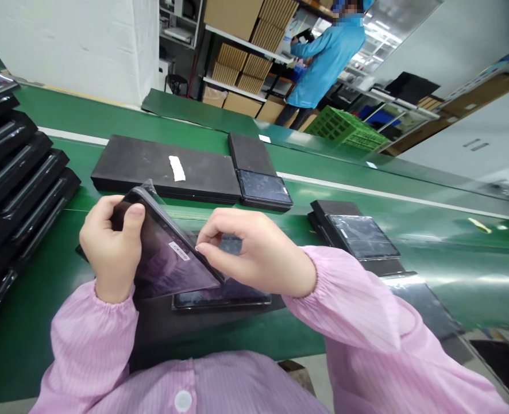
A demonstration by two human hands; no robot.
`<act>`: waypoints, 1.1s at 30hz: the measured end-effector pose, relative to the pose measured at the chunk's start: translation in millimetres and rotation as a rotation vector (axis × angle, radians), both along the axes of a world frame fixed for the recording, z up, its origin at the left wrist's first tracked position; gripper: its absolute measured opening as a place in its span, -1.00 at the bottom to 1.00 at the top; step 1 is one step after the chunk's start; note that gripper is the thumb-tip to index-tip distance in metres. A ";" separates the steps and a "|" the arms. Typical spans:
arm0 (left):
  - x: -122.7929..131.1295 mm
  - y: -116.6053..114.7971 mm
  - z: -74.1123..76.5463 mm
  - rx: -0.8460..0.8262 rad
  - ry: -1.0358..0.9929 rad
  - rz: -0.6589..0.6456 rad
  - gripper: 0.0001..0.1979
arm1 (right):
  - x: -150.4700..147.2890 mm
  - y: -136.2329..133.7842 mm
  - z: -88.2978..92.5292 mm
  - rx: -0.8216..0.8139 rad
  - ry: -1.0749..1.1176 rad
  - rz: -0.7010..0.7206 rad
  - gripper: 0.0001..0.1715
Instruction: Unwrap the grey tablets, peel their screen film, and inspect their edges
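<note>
My left hand (110, 244) is closed round the upper left corner of a dark tablet-like panel (168, 259), holding it tilted up from the green bench. A clear film covers its face and a small white label sits on it. My right hand (250, 250) pinches at the panel's right edge, thumb and forefinger pressed together near the label. Under the tilted panel another dark panel (222, 299) lies flat on a black mat (159, 328).
A row of black trays (17, 172) stands on edge at the left. A long black foam slab (164, 169) and more dark panels (265, 187) (362, 236) lie on the green belt (431, 230). A person in a blue coat (327, 57) stands by shelves of cartons beyond.
</note>
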State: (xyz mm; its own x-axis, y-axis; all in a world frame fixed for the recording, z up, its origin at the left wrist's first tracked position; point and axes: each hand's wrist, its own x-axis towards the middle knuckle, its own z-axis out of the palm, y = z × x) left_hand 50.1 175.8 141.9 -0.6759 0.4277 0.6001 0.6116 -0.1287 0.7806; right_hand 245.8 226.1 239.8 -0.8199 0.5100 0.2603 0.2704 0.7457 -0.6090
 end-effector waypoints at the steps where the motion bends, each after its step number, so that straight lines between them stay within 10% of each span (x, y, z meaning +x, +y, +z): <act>1: 1.0 -0.2 -0.6 -0.011 0.005 0.004 -0.62 | 0.5 -0.4 0.3 0.042 -0.010 0.001 -0.85; 14: 1.3 -1.7 3.9 -0.063 0.009 0.058 -0.69 | -5.8 -6.3 -22.8 0.674 0.072 -0.080 -0.77; 20: -3.6 -2.3 7.7 -0.094 -0.040 0.104 -0.73 | -8.5 0.8 -22.5 0.565 0.294 -0.089 -0.79; 26: -25.6 -1.5 4.9 -0.003 -0.093 0.106 -0.60 | -35.0 100.8 -54.6 0.024 0.001 -0.389 -0.83; 33: -36.6 -1.4 -0.3 -0.007 -0.135 0.130 -0.58 | -90.6 208.6 -121.9 -0.011 -0.305 -0.368 -0.79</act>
